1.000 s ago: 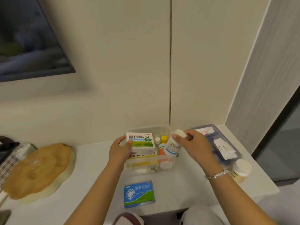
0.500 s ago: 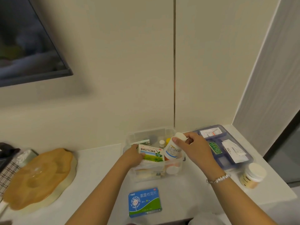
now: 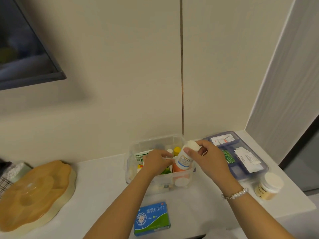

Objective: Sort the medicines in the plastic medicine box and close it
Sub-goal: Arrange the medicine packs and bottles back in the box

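The clear plastic medicine box (image 3: 134, 169) stands on the white counter against the wall, holding boxes and small bottles. My right hand (image 3: 208, 159) grips a white medicine bottle (image 3: 187, 156) with a blue-edged label, tilted over the box's right part. My left hand (image 3: 158, 163) reaches inside the box, fingers curled over a green-and-white medicine carton that is mostly hidden under it. A yellow-capped bottle (image 3: 177, 150) stands at the back of the box. The box's blue lid tray (image 3: 265, 167) lies to the right with paper packets on it.
A blue-and-green medicine carton (image 3: 152, 218) lies on the counter near the front edge. A white-capped jar (image 3: 269, 186) stands at the right, near the counter's edge. A tan lidded dish (image 3: 32, 194) sits at the left. A dark screen (image 3: 25, 49) hangs on the wall.
My left hand has lowered the green-and-white carton from above the box down into it. My right hand kept hold of the white bottle over the box.
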Demonstrator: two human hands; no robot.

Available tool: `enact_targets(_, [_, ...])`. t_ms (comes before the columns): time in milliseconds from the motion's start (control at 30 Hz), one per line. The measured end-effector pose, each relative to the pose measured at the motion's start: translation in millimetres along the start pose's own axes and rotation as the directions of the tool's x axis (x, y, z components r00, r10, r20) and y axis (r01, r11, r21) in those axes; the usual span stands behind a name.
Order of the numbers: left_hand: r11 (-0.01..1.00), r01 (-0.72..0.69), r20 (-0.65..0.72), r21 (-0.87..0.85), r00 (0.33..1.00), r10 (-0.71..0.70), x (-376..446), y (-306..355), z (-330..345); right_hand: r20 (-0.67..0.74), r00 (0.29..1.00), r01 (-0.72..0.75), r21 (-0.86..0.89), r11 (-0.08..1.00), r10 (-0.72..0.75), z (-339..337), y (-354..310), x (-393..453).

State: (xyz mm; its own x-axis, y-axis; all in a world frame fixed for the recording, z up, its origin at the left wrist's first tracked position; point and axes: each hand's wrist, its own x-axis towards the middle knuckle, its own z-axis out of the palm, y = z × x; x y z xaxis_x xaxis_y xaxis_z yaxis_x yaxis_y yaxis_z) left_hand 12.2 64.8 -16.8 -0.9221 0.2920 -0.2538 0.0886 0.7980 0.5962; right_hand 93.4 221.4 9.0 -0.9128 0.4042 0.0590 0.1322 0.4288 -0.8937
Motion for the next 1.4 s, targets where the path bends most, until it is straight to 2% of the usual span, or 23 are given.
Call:
enact_targets(300, [0.987,0.071,0.113,-0.145,0.992,-0.055,14.2,-20.4,-10.2,0.022,1.0,0.012,0.013,1.0,-0.012,-3.3,8.4,5.4])
enact_targets(400, [0.989,0.062,0.134,-0.133,0.99,-0.044,15.2,-28.7,-16.7,0.031,0.999,0.006,0.028,1.0,-0.007,1.1,8.5,5.6])
enact_targets(533, [0.992,0.051,0.142,-0.118,0.989,-0.034,15.1,-32.9,-15.6,0.012,1.0,0.023,-0.039,0.999,-0.023,13.2,5.4,6.0])
enact_targets(633, [0.988,0.016,0.073,-0.155,0.997,-0.005,12.4,-33.5,-16.2,-0.002,1.0,0.01,0.001,1.0,-0.01,23.3,2.7,11.6])
enact_targets(833, [0.934,-0.026,-0.166,-0.356,0.985,-0.036,3.0,-43.7,-38.0,0.087,0.995,0.046,-0.077,0.996,-0.039,54.6,-6.9,35.0])
enact_targets(1000, [0.872,-0.173,-0.472,-0.457,0.878,-0.073,-8.8,-51.5,-40.4,0.201,0.979,0.049,-0.119,0.992,-0.024,91.1,-13.2,48.0])
enact_targets(1133, [0.903,-0.211,-0.614,-0.374,0.786,-0.07,-15.1,-63.1,-33.0,0.288,0.957,-0.009,-0.099,0.995,0.038,112.5,-17.3,55.1])
enact_targets(1200, [0.927,-0.179,-0.638,-0.33,0.766,-0.079,-13.5,-68.2,-28.9,0.349,0.934,-0.032,-0.111,0.993,0.069,120.4,-17.6,56.7])
enact_targets(1300, [0.933,-0.074,-0.548,-0.351,0.825,-0.14,-9.6,-75.4,-24.7,0.377,0.922,-0.064,-0.083,0.994,0.091,124.2,-13.3,58.9])
enact_targets(1400, [0.92,-0.058,-0.456,-0.388,0.879,-0.137,-8.5,-82.6,-21.3,0.36,0.927,-0.095,-0.038,0.995,0.103,121.2,-8.7,61.0])
